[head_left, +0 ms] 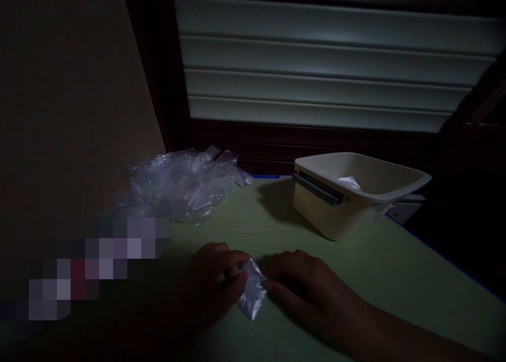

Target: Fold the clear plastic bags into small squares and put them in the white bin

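Note:
Between my hands, just above the pale green table (272,201), is a small folded clear plastic bag (253,293). My left hand (215,277) pinches its left side between thumb and fingers. From the right, my right hand (304,280) has its thumb and fingertips closed at the bag's right edge. The light is dim, so finer finger detail is hard to make out. A heap of crumpled clear plastic bags (182,185) lies on the table beyond my left hand.
A cream plastic bin (328,219) with a grey handle stands at the back right, with a piece of clear plastic (350,183) inside. Behind the table is a dark-framed slatted panel (316,67). A wall (75,98) rises at left, and a blurred-out patch covers the lower left.

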A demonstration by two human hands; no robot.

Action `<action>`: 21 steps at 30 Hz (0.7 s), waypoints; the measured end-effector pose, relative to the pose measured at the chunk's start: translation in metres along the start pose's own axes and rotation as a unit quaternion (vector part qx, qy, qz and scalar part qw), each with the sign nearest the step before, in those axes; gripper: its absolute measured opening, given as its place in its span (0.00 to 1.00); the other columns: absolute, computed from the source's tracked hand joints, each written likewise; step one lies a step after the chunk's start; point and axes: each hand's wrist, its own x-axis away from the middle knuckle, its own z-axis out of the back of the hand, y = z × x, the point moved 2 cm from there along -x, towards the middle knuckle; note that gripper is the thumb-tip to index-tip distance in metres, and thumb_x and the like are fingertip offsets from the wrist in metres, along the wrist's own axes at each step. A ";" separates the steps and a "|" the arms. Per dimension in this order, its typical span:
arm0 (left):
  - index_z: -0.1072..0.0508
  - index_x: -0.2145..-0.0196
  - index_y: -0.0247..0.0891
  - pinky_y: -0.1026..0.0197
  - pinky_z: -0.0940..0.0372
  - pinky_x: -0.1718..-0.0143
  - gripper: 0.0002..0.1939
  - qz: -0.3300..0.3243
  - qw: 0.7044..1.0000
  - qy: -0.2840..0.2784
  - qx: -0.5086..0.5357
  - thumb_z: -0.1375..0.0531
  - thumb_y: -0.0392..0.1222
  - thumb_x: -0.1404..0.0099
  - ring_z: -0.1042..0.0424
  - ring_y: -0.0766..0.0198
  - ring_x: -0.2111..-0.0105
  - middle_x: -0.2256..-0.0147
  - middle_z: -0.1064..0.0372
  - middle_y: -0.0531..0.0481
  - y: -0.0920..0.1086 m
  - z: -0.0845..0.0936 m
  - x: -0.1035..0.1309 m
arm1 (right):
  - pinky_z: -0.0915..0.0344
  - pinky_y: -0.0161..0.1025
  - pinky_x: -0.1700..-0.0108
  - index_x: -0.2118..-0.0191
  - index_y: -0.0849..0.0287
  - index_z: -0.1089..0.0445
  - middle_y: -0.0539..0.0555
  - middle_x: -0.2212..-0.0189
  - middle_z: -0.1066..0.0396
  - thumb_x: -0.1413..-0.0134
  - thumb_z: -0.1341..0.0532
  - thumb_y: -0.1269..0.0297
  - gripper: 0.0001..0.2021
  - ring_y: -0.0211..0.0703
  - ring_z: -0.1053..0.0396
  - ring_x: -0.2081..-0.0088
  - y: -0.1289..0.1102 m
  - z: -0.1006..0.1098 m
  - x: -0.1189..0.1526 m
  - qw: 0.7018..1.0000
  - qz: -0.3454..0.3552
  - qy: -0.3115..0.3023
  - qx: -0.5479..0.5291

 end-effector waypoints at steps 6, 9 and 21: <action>0.28 0.61 0.38 0.56 0.39 0.65 0.10 -0.044 0.997 0.025 -0.055 0.43 0.34 0.43 0.34 0.59 0.68 0.68 0.32 0.50 0.006 0.003 -0.001 | 0.40 0.38 0.64 0.65 0.60 0.30 0.53 0.70 0.28 0.41 0.45 0.69 0.06 0.41 0.33 0.68 0.001 -0.001 0.002 1.000 0.001 -0.006 0.011; 0.28 0.66 0.38 0.55 0.40 0.66 0.07 -0.032 0.997 0.009 -0.070 0.39 0.35 0.45 0.34 0.58 0.67 0.68 0.34 0.49 0.007 0.003 -0.002 | 0.40 0.38 0.66 0.66 0.60 0.32 0.53 0.71 0.31 0.42 0.43 0.65 0.05 0.42 0.34 0.68 0.001 0.000 0.002 1.000 -0.018 0.005 0.003; 0.34 0.66 0.37 0.59 0.42 0.65 0.03 -0.141 0.990 0.012 -0.023 0.41 0.34 0.38 0.36 0.61 0.67 0.69 0.34 0.51 0.016 0.003 -0.002 | 0.39 0.39 0.61 0.65 0.61 0.30 0.54 0.67 0.33 0.48 0.42 0.74 0.06 0.43 0.35 0.63 0.001 -0.002 -0.002 1.000 0.013 0.004 -0.022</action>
